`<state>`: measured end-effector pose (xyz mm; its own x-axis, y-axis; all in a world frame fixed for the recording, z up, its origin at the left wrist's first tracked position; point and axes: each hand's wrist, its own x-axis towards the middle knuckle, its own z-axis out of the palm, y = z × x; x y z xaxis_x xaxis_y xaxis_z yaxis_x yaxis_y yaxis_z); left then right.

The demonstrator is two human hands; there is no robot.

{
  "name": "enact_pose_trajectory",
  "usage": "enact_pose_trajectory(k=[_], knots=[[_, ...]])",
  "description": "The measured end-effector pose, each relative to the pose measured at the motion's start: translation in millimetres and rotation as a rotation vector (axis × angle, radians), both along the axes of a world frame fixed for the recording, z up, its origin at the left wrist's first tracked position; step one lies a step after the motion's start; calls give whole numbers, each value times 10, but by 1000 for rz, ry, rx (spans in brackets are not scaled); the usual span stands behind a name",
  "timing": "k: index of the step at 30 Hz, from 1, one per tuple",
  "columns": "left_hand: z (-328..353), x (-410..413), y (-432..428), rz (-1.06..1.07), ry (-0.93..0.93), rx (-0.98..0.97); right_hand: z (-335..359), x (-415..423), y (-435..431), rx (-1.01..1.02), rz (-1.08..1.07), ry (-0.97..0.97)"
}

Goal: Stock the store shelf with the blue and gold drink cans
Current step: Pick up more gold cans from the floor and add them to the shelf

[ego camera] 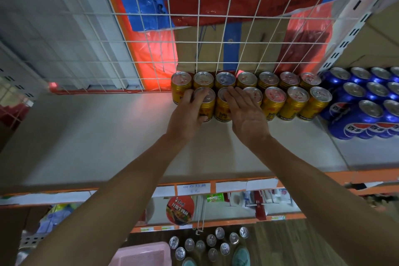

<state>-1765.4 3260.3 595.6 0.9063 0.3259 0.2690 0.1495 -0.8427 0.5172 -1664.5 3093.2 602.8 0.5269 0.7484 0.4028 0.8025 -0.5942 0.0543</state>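
Note:
Two rows of gold cans (291, 101) stand at the back of the white shelf (97, 136), against the wire grid. Blue cans (356, 112) are stacked to their right. My left hand (185, 114) curls around the leftmost front gold can (205, 101), fingers on its left side. My right hand (246, 112) lies with straight fingers over the top of the neighbouring front gold can (221, 110). More cans (211, 244) stand on the floor below.
A white wire grid (216, 39) backs the shelf, with boxes and red and blue plastic behind. The orange shelf edge (194, 183) carries price labels. Below are a noodle bowl (180, 209), a pink basket (142, 255) and my shoes (240, 256).

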Motion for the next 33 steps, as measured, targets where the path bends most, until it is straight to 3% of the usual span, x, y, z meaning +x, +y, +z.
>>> enact_pose_trajectory(k=[9, 19, 33], knots=[[123, -2, -32, 13, 64, -66, 54, -43, 31, -79, -45, 72], [385, -640, -366, -35, 44, 58, 274, -309, -367, -37, 51, 135], [-80, -1869, -2501, -23, 61, 39, -20, -1458, -2363, 0, 143, 367]])
